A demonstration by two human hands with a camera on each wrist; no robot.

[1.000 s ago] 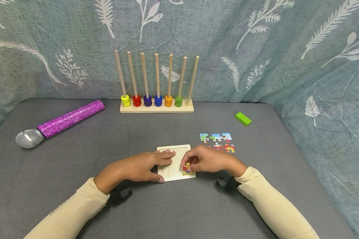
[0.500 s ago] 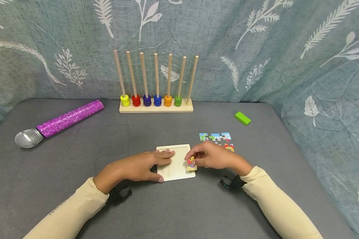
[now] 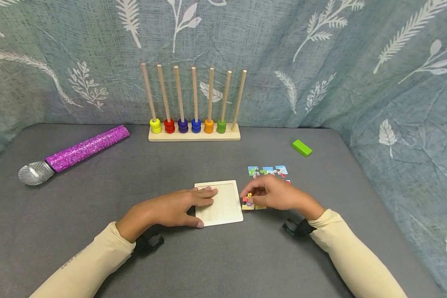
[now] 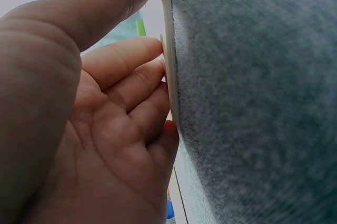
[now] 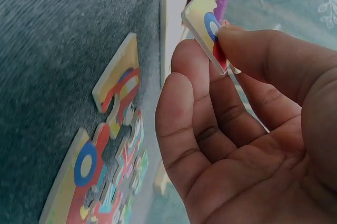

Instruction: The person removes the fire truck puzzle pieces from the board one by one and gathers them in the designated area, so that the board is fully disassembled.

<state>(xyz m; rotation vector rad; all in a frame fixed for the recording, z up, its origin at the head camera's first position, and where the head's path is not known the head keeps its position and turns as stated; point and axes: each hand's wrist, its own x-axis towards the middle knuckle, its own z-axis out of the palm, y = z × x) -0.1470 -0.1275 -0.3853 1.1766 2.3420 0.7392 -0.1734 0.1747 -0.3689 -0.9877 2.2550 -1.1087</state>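
Note:
My left hand (image 3: 175,207) lies with fairly straight fingers on a square, shallow wooden puzzle tray (image 3: 227,209). Its thumb touches the near left corner, and in the left wrist view the fingertips meet the thin edge of the tray (image 4: 171,61). Just off the tray's right side, my right hand (image 3: 277,193) pinches a jigsaw piece (image 5: 202,21) between thumb and fingers. This piece is yellow, red and blue and is held tilted above the table. Other jigsaw pieces (image 5: 84,166) lie on the table beside and partly beneath that hand, some hidden by it.
Behind the right hand is a row of sky-blue puzzle pieces (image 3: 269,170). A wooden peg stand (image 3: 193,138) with coloured rings stands at the back. On the left lies a purple glitter microphone (image 3: 85,150); a green block (image 3: 302,148) is at the back right.
My right hand has moved right with the jigsaw piece, from over the tray's right side to beyond its edge. The left hand stays in place on the tray.

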